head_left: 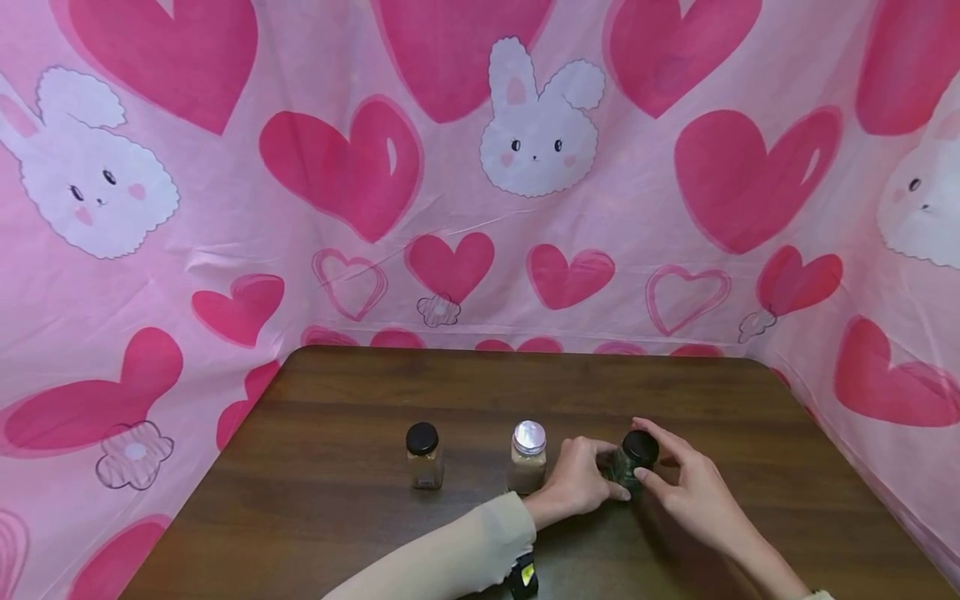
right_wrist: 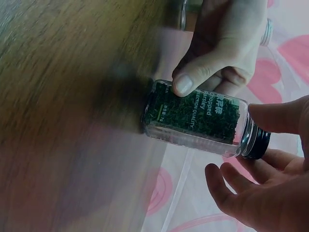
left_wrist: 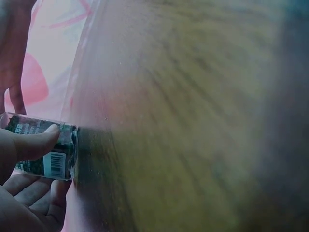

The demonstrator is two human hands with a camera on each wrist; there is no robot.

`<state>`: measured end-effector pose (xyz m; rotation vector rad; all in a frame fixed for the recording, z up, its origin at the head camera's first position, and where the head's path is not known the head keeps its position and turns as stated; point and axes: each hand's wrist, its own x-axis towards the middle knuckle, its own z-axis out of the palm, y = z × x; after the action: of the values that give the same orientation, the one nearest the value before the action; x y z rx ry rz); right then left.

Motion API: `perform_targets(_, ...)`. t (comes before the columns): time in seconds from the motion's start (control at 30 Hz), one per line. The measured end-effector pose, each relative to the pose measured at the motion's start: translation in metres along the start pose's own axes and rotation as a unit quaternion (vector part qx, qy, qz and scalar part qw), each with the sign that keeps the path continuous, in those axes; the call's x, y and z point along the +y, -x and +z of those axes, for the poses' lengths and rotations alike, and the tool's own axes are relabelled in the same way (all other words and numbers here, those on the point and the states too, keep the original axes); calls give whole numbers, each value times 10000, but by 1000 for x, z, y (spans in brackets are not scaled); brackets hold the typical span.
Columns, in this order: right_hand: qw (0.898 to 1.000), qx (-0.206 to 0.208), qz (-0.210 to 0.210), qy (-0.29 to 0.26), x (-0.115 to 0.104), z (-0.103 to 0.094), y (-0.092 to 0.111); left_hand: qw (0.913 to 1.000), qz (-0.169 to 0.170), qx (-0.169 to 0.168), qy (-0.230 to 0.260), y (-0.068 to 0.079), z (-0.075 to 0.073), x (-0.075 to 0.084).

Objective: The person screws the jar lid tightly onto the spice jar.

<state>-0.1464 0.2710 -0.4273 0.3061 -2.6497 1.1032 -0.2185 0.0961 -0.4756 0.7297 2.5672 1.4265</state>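
Note:
A square clear jar of chopped parsley [right_wrist: 198,116] with a black lid [right_wrist: 256,145] stands upright on the right part of the table. My left hand [head_left: 573,482] grips its lower body from the left side, the thumb over the front label. My right hand [head_left: 697,493] is around the top, thumb on one side of the neck and lid, fingers on the other. In the left wrist view, a barcode label [left_wrist: 55,164] shows under the left thumb. The jar's base touches the table.
Left of my left hand stands a silver-lidded jar [head_left: 528,467] with pale contents. Farther left is a black-lidded jar [head_left: 425,467] holding something tan. The brown wooden table [head_left: 337,400] is bordered by a pink cloth [head_left: 450,208] with hearts and rabbits.

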Motion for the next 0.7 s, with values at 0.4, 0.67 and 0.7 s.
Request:
perform_targets(0.4,9998,-96,138,-118,-3,-4,0,9996,146,40,-253,1,0,2)
perform_targets(0.67,9997,-117,195,-21,-4,-4,1,9998,91,-14,-181,1,-1,1)
perform_targets(0.7,9997,-122,195,3,-4,-4,1,9998,93,-13,-178,1,-1,1)
